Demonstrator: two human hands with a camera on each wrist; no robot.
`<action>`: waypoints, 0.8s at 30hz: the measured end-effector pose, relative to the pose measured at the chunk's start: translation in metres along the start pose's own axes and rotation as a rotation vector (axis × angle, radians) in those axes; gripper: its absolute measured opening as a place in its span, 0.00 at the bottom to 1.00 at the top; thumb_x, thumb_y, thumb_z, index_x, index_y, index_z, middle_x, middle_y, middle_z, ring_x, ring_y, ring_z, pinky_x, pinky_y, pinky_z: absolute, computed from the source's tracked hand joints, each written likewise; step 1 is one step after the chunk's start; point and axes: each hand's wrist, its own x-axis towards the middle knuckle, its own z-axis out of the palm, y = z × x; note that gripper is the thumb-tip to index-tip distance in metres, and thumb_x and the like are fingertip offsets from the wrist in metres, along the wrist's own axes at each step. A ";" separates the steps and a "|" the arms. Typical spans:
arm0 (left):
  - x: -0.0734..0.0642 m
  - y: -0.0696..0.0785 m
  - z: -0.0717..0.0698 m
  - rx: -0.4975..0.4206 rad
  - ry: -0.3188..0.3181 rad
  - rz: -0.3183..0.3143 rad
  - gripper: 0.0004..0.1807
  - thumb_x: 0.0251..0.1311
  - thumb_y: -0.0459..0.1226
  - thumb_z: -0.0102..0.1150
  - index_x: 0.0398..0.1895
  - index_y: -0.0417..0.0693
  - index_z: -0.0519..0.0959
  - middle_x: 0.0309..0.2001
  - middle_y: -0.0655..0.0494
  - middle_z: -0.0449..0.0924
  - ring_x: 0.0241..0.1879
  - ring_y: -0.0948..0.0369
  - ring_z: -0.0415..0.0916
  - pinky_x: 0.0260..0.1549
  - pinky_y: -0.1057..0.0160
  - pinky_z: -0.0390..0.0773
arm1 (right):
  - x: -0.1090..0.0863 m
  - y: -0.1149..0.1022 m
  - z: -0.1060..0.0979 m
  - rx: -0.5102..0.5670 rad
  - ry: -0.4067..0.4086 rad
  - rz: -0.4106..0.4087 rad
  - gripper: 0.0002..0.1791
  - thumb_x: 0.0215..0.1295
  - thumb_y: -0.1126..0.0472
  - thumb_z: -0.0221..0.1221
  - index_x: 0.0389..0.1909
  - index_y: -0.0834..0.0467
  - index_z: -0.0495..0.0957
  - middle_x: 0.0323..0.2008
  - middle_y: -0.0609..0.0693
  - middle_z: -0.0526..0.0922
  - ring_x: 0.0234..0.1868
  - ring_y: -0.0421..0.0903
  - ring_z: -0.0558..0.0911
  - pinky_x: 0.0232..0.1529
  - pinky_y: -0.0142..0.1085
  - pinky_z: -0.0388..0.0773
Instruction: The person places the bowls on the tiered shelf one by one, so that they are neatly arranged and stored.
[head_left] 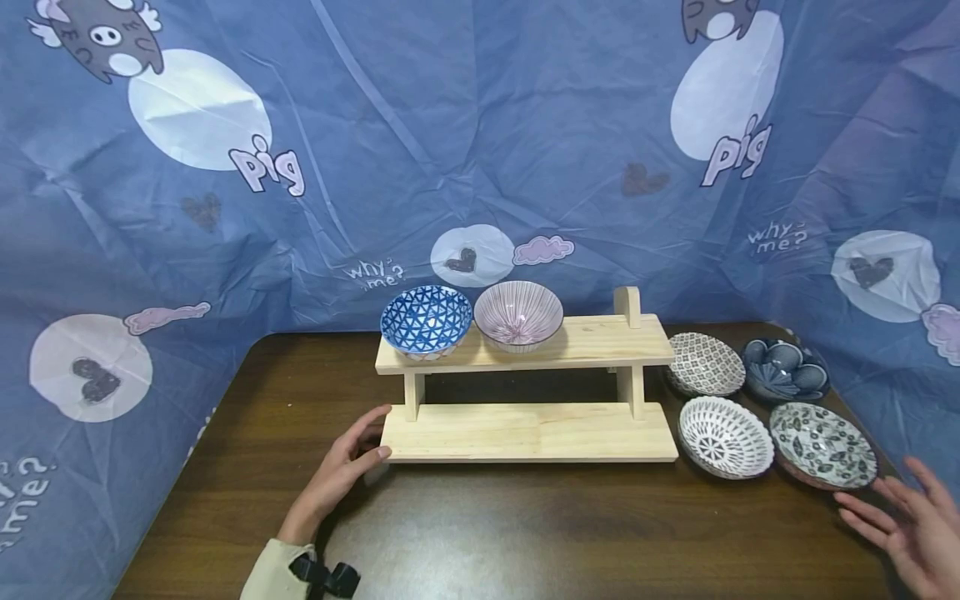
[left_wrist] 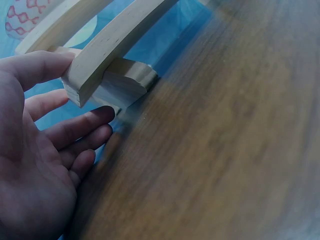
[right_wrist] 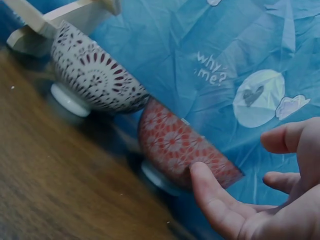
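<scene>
A two-tier wooden shelf (head_left: 528,432) stands on the table. My left hand (head_left: 348,462) holds the left end of its lower board, thumb at the front corner and index finger at the back; in the left wrist view the other fingers are loosely bent beside the board. My right hand (head_left: 911,521) is by the outer side of a bowl with a leaf pattern inside (head_left: 825,446), fingers spread and loosely bent. The right wrist view shows this bowl's red flowered outside (right_wrist: 172,142), with one fingertip in front of it; contact is hard to tell.
On the upper board sit a blue-and-white bowl (head_left: 426,319) and a pink-striped bowl (head_left: 519,312). Right of the shelf are a white patterned bowl (head_left: 726,437), a grey-patterned bowl (head_left: 705,364) and a dark blue bowl (head_left: 786,369). A blue printed cloth (head_left: 480,125) hangs behind.
</scene>
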 end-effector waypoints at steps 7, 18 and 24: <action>-0.001 0.000 0.000 -0.001 0.003 0.008 0.32 0.68 0.37 0.57 0.75 0.46 0.62 0.61 0.33 0.76 0.55 0.54 0.75 0.46 0.64 0.74 | 0.003 0.002 0.007 -0.061 -0.106 0.083 0.36 0.82 0.57 0.37 0.70 0.20 0.28 0.67 0.25 0.50 0.35 0.41 0.88 0.37 0.42 0.85; 0.000 0.001 0.001 -0.004 0.008 -0.004 0.32 0.68 0.37 0.57 0.74 0.47 0.62 0.62 0.33 0.75 0.56 0.53 0.74 0.46 0.64 0.74 | 0.008 0.009 0.011 0.088 -0.227 0.067 0.42 0.82 0.62 0.35 0.70 0.19 0.19 0.51 0.32 0.66 0.39 0.49 0.89 0.39 0.48 0.85; 0.000 0.001 0.000 -0.003 0.008 0.006 0.32 0.68 0.37 0.57 0.74 0.46 0.62 0.61 0.33 0.76 0.55 0.55 0.74 0.46 0.64 0.74 | 0.010 0.013 0.013 0.108 -0.224 0.025 0.42 0.81 0.65 0.33 0.73 0.21 0.24 0.56 0.31 0.59 0.39 0.50 0.89 0.39 0.48 0.86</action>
